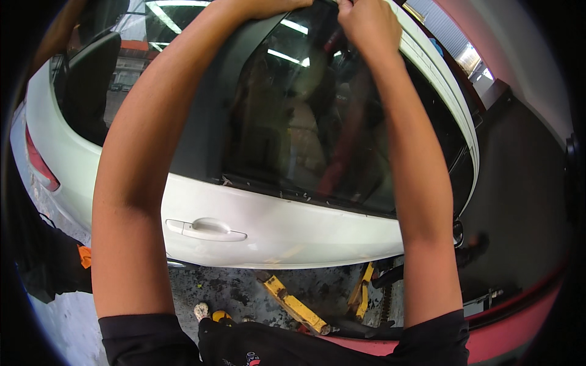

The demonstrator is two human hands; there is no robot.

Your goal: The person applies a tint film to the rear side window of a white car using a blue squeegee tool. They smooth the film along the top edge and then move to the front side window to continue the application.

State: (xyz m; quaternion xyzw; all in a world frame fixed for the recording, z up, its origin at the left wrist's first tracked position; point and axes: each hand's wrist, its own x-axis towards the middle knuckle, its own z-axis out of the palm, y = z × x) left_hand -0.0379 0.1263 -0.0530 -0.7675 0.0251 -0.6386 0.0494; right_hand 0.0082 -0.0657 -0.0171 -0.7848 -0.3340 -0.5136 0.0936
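Observation:
Both my arms reach up over the side window [293, 122] of a white car, a dark pane with bright reflections and small pale flecks along its lower edge. My right hand [371, 25] is closed at the window's top edge, its fingers curled. Whatever it may pinch there is too small or hidden to make out. Near the top rim of the view, my left hand [278, 6] lies by the upper corner of the dark window pillar [210, 116]; its fingers are mostly cut off. Below the glass is the white car door [293, 229] with its door handle [206, 230].
At the left stands a person in dark clothing [46, 262] with an orange patch, near the car's red tail light [40, 161]. Yellow lift arms [296, 305] reach under the car over a stained floor [226, 293]. A dark panel [519, 177] rises at the right.

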